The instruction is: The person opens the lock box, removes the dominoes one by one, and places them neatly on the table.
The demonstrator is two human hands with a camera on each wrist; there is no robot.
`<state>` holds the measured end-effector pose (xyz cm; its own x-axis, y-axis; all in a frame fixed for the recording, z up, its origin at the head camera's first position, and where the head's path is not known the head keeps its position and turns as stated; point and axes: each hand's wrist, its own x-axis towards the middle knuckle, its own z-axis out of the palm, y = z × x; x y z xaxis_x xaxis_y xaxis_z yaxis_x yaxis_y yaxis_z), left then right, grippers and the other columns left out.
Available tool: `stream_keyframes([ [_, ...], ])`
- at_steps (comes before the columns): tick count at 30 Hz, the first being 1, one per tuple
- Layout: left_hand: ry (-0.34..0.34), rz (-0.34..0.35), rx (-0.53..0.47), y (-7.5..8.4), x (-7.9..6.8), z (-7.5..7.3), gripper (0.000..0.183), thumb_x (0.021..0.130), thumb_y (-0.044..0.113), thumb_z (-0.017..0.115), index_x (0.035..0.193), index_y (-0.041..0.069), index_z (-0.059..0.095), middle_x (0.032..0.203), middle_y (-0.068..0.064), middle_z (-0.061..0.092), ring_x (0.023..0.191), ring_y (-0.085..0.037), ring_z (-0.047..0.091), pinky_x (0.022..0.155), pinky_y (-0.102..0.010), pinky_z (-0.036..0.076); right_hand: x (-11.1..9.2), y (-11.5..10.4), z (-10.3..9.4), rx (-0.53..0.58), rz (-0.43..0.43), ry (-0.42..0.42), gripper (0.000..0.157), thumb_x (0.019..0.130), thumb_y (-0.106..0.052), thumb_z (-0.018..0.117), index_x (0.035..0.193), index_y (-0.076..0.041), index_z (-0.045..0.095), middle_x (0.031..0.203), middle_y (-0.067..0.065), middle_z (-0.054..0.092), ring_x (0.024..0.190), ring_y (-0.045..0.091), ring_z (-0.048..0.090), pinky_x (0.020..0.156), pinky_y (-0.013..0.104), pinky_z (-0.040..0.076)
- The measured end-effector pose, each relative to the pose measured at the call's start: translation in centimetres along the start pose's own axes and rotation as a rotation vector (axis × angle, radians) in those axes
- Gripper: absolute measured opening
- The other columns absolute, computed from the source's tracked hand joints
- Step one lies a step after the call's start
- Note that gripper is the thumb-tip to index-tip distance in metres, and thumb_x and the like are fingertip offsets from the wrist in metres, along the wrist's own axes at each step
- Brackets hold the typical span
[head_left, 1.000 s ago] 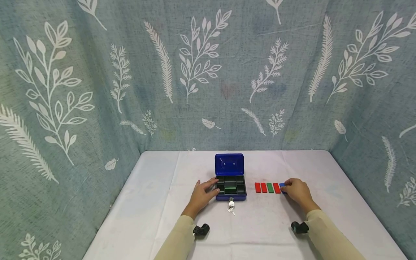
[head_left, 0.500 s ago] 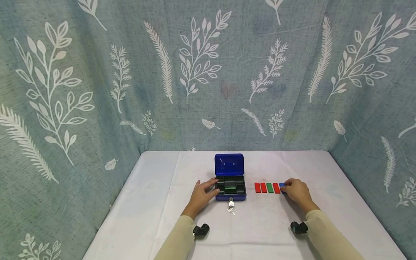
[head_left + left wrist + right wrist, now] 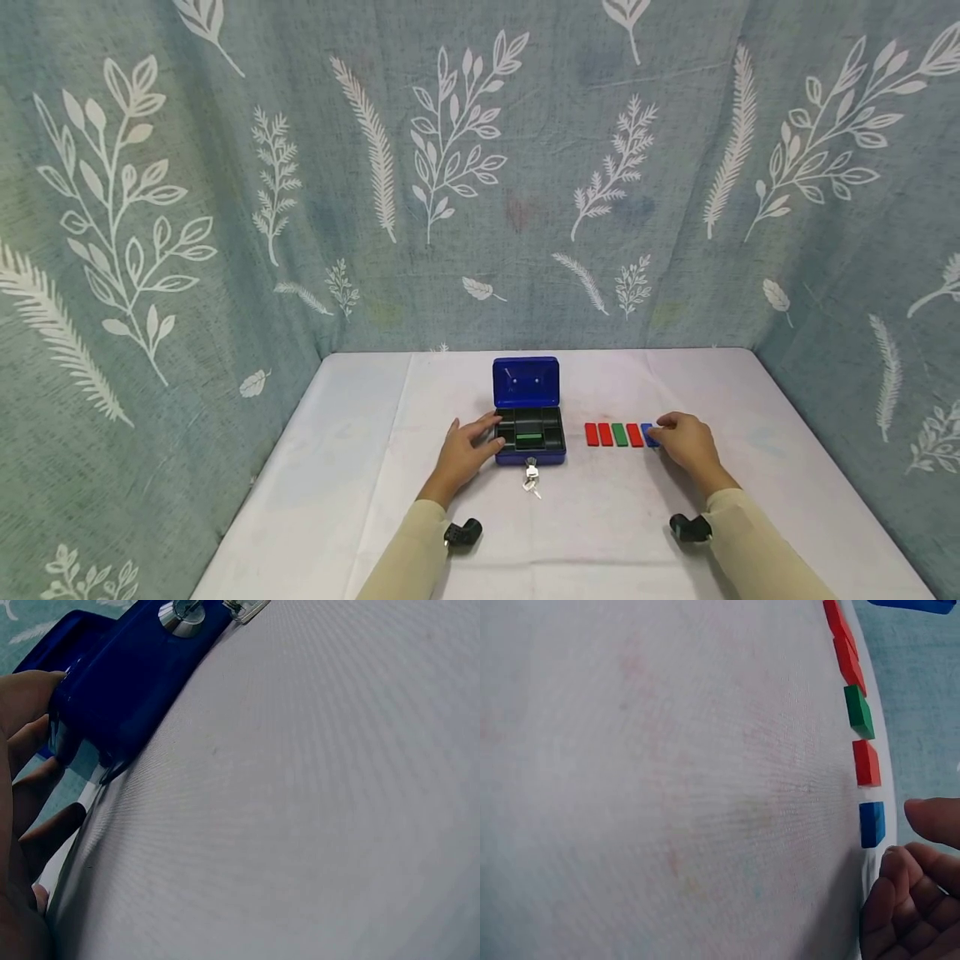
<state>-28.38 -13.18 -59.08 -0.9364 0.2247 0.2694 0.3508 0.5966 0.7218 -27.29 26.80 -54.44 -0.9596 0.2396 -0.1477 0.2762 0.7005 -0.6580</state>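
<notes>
A blue cash box (image 3: 529, 457) stands with its lid (image 3: 526, 382) raised, showing a black tray with compartments. One green piece (image 3: 529, 436) lies in the tray's front middle compartment. My left hand (image 3: 463, 454) rests on the box's left side with spread, relaxed fingers; the left wrist view has them at the corner. Right of the box, small flat blocks lie in a row: red (image 3: 592, 434), red (image 3: 606, 434), green (image 3: 620, 434), red (image 3: 635, 434) and blue (image 3: 649, 435). My right hand (image 3: 686, 442) is beside the blue block, with a gap between thumb and block in the right wrist view.
Keys (image 3: 532, 482) hang from the lock on the box's front and reach down to the white tablecloth (image 3: 585, 533). A patterned curtain (image 3: 480, 167) rises behind the table and along both sides. Each sleeve carries a black wrist camera (image 3: 690, 527).
My right hand has drawn slightly right, away from the blue block, and more of that block shows. The left hand stays at the box. The head view has shifted a little.
</notes>
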Motion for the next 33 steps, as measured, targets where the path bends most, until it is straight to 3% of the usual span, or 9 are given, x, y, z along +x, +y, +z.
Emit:
stream_keyframes([
  [3, 0.005, 0.009, -0.008, 0.0, 0.0, 0.0, 0.047, 0.087, 0.043, 0.068, 0.129, 0.021, 0.065, 0.138, 0.008, 0.055, 0.13, -0.017, 0.047, 0.118, -0.05, 0.006, -0.2, -0.2, -0.1, 0.011, -0.009, 0.016, 0.037, 0.091, -0.023, 0.066, 0.115, 0.005, 0.062, 0.111, 0.022, 0.063, 0.096, 0.033, 0.057, 0.08, 0.048, 0.052],
  [10, 0.004, 0.013, 0.004, 0.0, 0.2, -0.1, 0.047, 0.088, 0.044, 0.068, 0.129, 0.023, 0.065, 0.138, 0.008, 0.054, 0.131, -0.015, 0.046, 0.119, -0.048, 0.006, -0.5, -1.3, 0.2, 0.043, -0.039, 0.053, 0.033, 0.09, -0.019, 0.066, 0.114, 0.004, 0.065, 0.103, 0.018, 0.067, 0.083, 0.025, 0.06, 0.062, 0.031, 0.053],
  [16, 0.015, 0.037, -0.005, -0.1, 0.0, -0.1, 0.047, 0.088, 0.042, 0.068, 0.129, 0.019, 0.065, 0.137, 0.005, 0.056, 0.13, -0.02, 0.048, 0.117, -0.054, 0.008, -1.1, -2.5, 1.1, 0.069, -0.072, 0.059, 0.032, 0.089, -0.018, 0.067, 0.112, 0.003, 0.066, 0.1, 0.015, 0.068, 0.081, 0.024, 0.06, 0.06, 0.03, 0.052],
  [23, 0.006, 0.015, -0.005, -0.1, 0.0, 0.0, 0.047, 0.087, 0.043, 0.069, 0.129, 0.022, 0.065, 0.138, 0.009, 0.054, 0.131, -0.015, 0.046, 0.118, -0.05, 0.007, -1.4, -3.6, 2.5, 0.136, -0.115, 0.037, 0.029, 0.089, -0.014, 0.067, 0.112, 0.002, 0.066, 0.089, 0.009, 0.068, 0.072, 0.018, 0.06, 0.056, 0.028, 0.051],
  [33, 0.01, 0.023, -0.008, -0.1, -0.1, 0.0, 0.047, 0.088, 0.043, 0.068, 0.129, 0.021, 0.065, 0.138, 0.008, 0.055, 0.13, -0.016, 0.046, 0.118, -0.05, 0.007, -1.7, -5.3, 3.9, 0.185, -0.173, 0.023, 0.027, 0.087, -0.012, 0.067, 0.11, 0.001, 0.068, 0.087, 0.006, 0.068, 0.067, 0.016, 0.06, 0.055, 0.028, 0.051],
])
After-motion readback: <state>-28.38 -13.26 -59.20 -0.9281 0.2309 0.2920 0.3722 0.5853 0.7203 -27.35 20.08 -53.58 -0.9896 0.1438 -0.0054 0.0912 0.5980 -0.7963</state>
